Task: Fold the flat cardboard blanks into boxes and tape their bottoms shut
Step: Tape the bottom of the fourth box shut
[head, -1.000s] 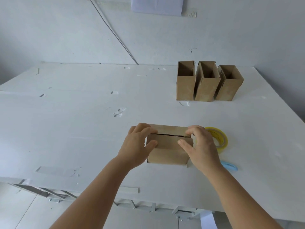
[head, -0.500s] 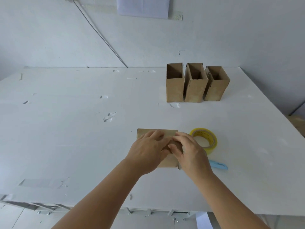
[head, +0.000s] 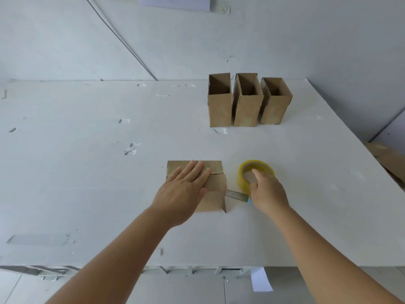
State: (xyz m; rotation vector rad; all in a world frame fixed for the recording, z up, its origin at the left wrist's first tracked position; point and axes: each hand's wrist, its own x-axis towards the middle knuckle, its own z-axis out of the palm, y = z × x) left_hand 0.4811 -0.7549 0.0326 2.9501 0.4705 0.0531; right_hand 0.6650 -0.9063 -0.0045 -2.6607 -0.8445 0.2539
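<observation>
Brown cardboard box upended on white table, bottom flaps folded shut; yellow-cored clear tape roll flat just right.

The white table lay open from 7 to 11 o'clock of the folded box. Three upright boxes blocked 1 o'clock, well apart. At 3 o'clock, the tape roll and a blade narrowed the gap.

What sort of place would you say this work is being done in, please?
Probably a simple packing workstation rather than a home: a large white table against a bare wall, three folded boxes lined up at the back, and a tape roll with a cutter near the hands.
</observation>
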